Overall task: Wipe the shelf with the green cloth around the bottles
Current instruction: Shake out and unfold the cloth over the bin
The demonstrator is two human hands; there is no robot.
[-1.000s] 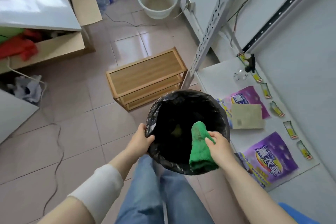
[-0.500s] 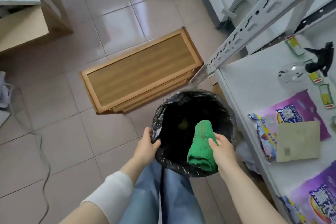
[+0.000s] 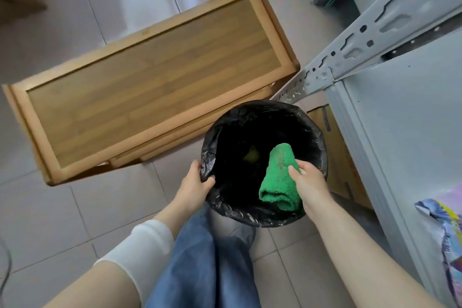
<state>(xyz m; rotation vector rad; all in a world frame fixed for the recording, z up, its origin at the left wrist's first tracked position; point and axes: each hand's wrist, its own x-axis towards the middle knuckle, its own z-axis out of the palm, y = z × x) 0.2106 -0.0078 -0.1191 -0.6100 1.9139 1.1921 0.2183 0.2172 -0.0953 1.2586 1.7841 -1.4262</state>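
Your gaze now leaves shelf (image 3: 400, 132) for bin (image 3: 250, 110) | left hand (image 3: 197, 187) fingers clamp rim | right hand (image 3: 310, 184) fingers clamp cloth (image 3: 277, 177) | wiping paused

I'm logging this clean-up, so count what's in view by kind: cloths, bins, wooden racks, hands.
Cloths: 1, the green cloth
Bins: 1, the bin
Wooden racks: 1, the rack
Hands: 2, left hand and right hand
Total: 5
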